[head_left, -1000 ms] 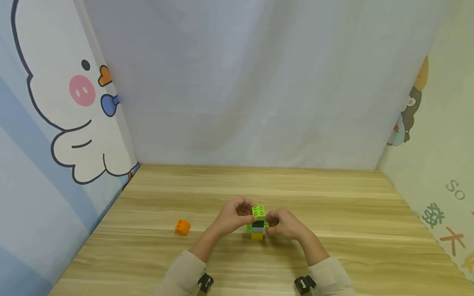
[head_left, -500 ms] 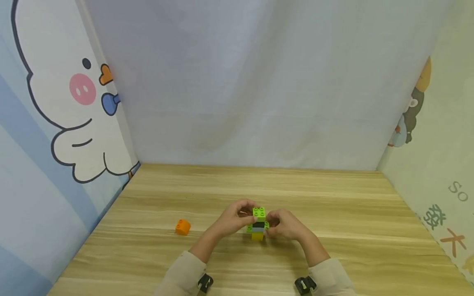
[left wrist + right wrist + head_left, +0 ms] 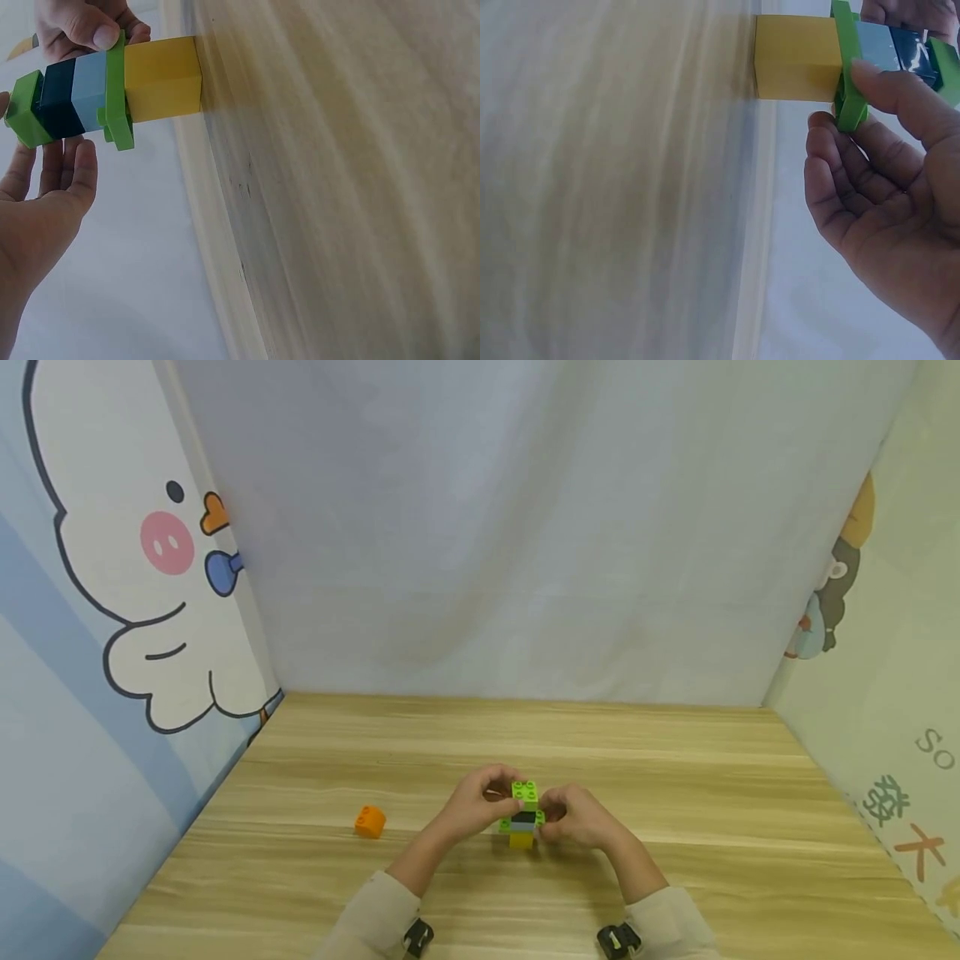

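A small tower of toy building blocks stands upright on the table, its yellow block [image 3: 163, 79] at the bottom. Above that come a flat green plate [image 3: 847, 71], a grey-blue block [image 3: 88, 88], a dark block [image 3: 58, 96] and a light green block [image 3: 524, 792] with studs on top. The left hand [image 3: 476, 803] grips the tower near its top, fingers and thumb at the light green block. With thumb and fingers, the right hand [image 3: 581, 817] pinches one end of the green plate, lower down. Part of the plate is hidden behind the right thumb.
An orange block [image 3: 371, 822] with a curved side lies on the wooden table [image 3: 675, 760], left of the left hand. A pale curtain [image 3: 480, 568] hangs behind the table, and printed cloths flank it on both sides.
Both hands stay at the tower with almost no movement. The left fingers and the top block have shifted very slightly to the right and down.
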Demonstrator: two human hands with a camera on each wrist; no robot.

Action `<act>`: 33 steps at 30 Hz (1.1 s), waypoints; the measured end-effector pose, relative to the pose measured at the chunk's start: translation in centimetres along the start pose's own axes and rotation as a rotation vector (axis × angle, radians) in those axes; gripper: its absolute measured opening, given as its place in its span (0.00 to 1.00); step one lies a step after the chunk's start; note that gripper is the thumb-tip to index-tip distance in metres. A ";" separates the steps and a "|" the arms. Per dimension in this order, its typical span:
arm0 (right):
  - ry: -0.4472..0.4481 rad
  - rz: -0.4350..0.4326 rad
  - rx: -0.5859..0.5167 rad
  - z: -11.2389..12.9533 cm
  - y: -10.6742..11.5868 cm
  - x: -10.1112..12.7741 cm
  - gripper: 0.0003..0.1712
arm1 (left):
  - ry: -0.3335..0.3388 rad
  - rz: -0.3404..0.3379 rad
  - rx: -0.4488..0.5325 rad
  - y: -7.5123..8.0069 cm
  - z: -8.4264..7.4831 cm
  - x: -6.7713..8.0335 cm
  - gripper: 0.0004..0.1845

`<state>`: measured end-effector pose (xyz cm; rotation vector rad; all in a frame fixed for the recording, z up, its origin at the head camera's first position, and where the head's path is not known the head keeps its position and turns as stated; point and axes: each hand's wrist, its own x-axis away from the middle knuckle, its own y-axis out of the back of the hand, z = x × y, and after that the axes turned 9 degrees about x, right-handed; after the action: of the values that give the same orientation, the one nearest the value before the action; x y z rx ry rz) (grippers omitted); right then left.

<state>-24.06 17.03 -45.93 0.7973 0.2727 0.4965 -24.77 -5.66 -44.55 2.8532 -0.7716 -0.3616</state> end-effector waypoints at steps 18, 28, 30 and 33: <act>-0.024 0.010 -0.013 0.2 -0.1 0.1 0.15 | 0.008 -0.014 -0.040 -0.4 -0.4 0.1 0.17; -0.019 0.007 -0.020 -0.1 -0.2 -0.2 0.15 | 0.015 0.029 -0.034 0.0 -0.4 -0.1 0.16; -0.020 0.005 -0.024 -0.2 -0.3 -0.2 0.16 | 0.026 0.043 -0.033 0.2 -0.4 -0.2 0.16; -0.024 0.007 -0.026 -0.2 -0.4 -0.1 0.17 | 0.054 0.064 -0.029 0.3 -0.5 -0.2 0.16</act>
<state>-24.16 16.87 -46.35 0.7790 0.2411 0.4956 -24.97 -5.78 -43.96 2.7913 -0.8388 -0.2829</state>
